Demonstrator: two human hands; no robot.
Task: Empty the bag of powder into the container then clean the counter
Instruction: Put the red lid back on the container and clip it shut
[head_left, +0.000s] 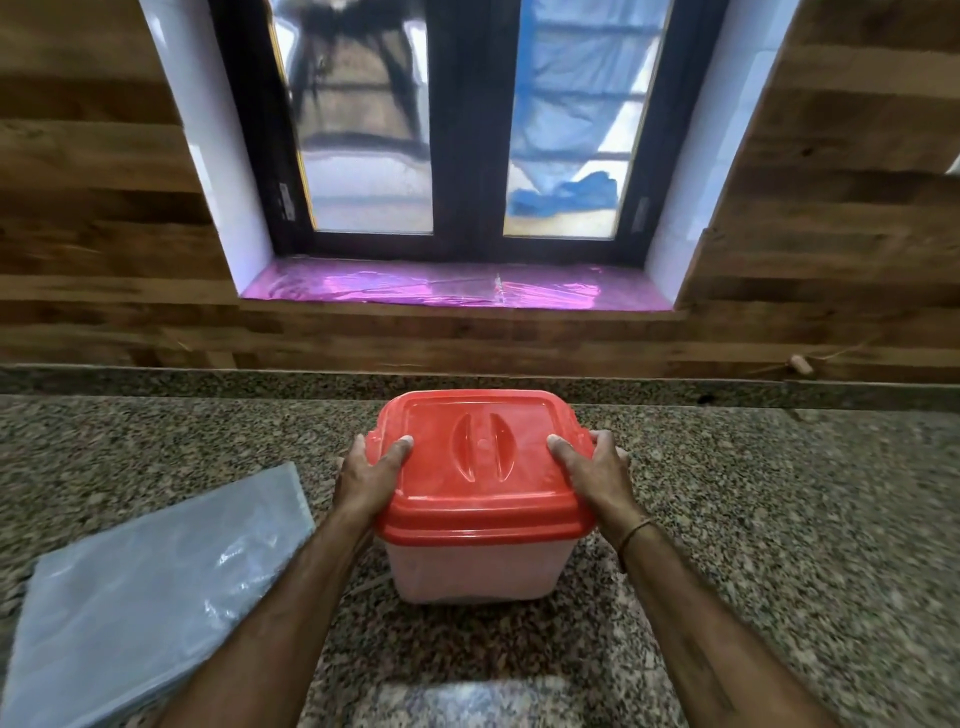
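A translucent white container (467, 569) with a red lid (483, 467) stands on the speckled granite counter (779, 519), in the middle of the view. My left hand (370, 475) grips the lid's left edge, thumb on top. My right hand (597, 473) grips the lid's right edge the same way. The lid sits flat on the container. A flat, empty-looking clear plastic bag (150, 587) lies on the counter to the left, apart from the container. No powder can be made out through the container wall.
A wooden wall (104, 234) rises behind the counter, with a dark-framed window (467, 130) and a pink-covered sill (447, 288). A small wooden peg (800, 364) lies at the wall's base on the right. A pale blurred patch (467, 701) shows at the counter's near edge.
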